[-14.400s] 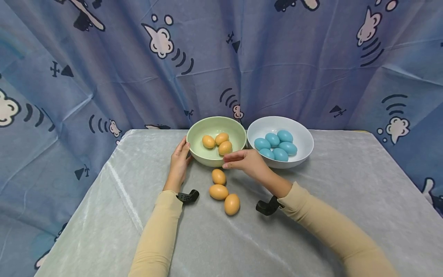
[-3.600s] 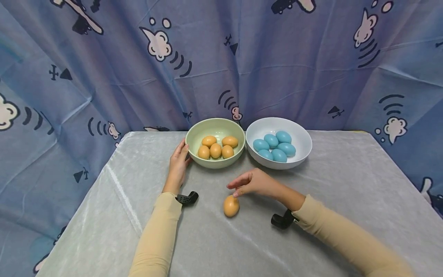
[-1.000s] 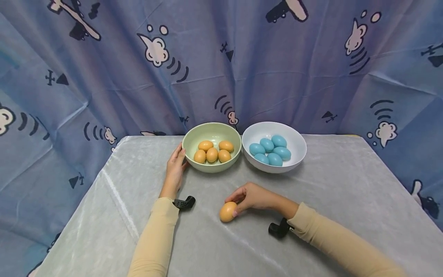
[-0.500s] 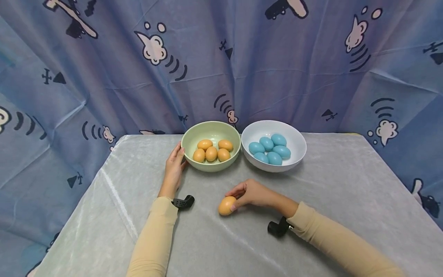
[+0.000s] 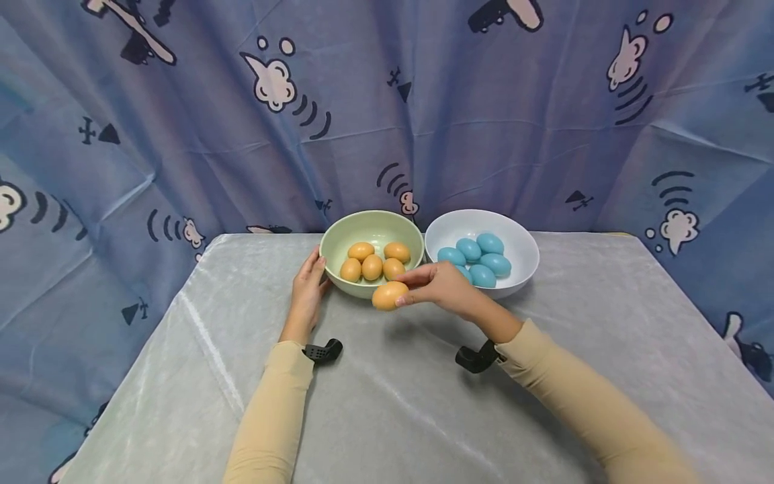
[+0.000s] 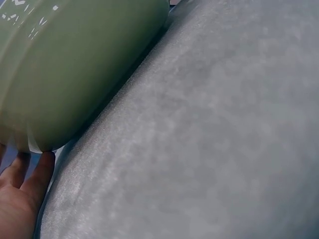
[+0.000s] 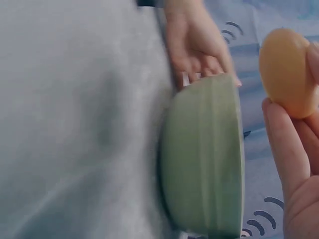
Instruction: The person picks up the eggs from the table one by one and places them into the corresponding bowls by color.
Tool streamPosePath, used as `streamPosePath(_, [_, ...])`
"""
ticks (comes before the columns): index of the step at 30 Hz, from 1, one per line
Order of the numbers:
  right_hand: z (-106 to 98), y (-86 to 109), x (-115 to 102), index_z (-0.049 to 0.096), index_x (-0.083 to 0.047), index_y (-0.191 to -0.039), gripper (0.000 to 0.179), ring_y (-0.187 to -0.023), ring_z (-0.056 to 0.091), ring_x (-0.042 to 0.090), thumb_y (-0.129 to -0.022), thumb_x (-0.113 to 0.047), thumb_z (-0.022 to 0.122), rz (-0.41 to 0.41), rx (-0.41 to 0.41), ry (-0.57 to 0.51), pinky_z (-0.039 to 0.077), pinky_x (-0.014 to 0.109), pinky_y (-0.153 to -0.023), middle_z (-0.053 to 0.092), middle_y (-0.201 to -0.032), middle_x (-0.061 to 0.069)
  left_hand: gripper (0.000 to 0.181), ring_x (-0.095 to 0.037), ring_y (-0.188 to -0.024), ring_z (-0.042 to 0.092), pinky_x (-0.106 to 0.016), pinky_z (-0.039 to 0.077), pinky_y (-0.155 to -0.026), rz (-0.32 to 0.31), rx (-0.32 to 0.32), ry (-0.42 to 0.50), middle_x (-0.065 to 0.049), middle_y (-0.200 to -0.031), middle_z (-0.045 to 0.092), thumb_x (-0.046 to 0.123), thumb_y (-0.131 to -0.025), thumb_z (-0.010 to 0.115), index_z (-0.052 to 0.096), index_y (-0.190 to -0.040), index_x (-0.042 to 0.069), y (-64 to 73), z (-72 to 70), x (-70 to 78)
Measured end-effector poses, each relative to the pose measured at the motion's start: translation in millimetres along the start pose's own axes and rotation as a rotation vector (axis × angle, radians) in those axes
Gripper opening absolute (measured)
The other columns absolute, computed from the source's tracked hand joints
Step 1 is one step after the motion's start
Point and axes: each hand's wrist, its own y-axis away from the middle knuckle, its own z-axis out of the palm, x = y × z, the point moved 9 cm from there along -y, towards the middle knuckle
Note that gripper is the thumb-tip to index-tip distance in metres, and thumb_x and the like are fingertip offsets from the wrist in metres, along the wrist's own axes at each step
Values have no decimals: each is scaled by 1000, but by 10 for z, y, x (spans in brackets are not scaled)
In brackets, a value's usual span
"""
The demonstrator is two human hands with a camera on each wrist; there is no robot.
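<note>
My right hand (image 5: 446, 288) pinches an orange egg (image 5: 390, 296) between thumb and fingers, raised off the table at the near rim of the green bowl (image 5: 417, 236). In the right wrist view the egg (image 7: 284, 72) shows upright between thumb and fingertips, beyond the bowl's rim. Several orange eggs (image 5: 371, 267) lie in the green bowl. My left hand (image 5: 306, 289) rests against that bowl's left side, fingers fairly straight. In the left wrist view its fingertips (image 6: 46, 158) touch the green outer wall.
A white bowl (image 5: 527, 252) holding several blue eggs (image 5: 496, 264) stands right beside the green one. Both are on a table with a grey cloth (image 5: 363, 417). Behind it hangs a blue patterned curtain (image 5: 351, 81).
Earlier orange eggs lay on the table; now more are in the green bowl. Over the last second the right hand has gripped the last table egg and lifted it towards that bowl.
</note>
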Motion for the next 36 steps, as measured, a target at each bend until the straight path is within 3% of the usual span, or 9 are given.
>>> streamPosePath(8, [-120, -264, -67, 71, -7, -124, 49, -124, 61, 18, -79, -20, 85, 37, 123, 16, 50, 35, -104, 71, -125, 8, 56, -17, -147, 36, -40, 34, -120, -7, -9, -14, 4, -163, 32, 36, -105, 50, 34, -156, 22, 4, -4, -14])
streamPosePath(13, [-114, -443, -42, 73, -7, -121, 47, -121, 62, 18, -78, -22, 85, 44, 147, 88, 50, 35, -104, 73, -121, 8, 56, -16, -147, 36, -40, 34, -120, 1, -7, -11, 4, -162, 33, 37, -104, 51, 36, -156, 22, 3, -1, -18])
streamPosePath(26, [75, -815, -27, 75, -3, -115, 43, -97, 62, 13, -78, -21, 86, 68, 66, 366, 50, 19, -81, 75, -111, 9, 54, -15, -148, 34, -40, 34, -120, 14, -5, 5, 3, -162, 33, 34, -105, 50, 36, -156, 20, -2, -5, -3])
streamPosePath(30, [108, -854, -20, 75, -2, -114, 44, -94, 60, 13, -76, -21, 87, 77, 48, 438, 50, 21, -83, 74, -106, 8, 54, -14, -147, 34, -39, 34, -120, 7, -2, 2, 3, -162, 33, 34, -105, 50, 36, -155, 20, -2, -12, -7])
streamPosePath(36, [111, -858, -11, 74, 0, -116, 44, -100, 64, 18, -77, -17, 86, 78, 41, 439, 53, 28, -90, 74, -111, 11, 54, -15, -147, 35, -40, 34, -120, 4, -8, -7, 3, -162, 33, 35, -105, 50, 36, -156, 21, -1, -10, -9])
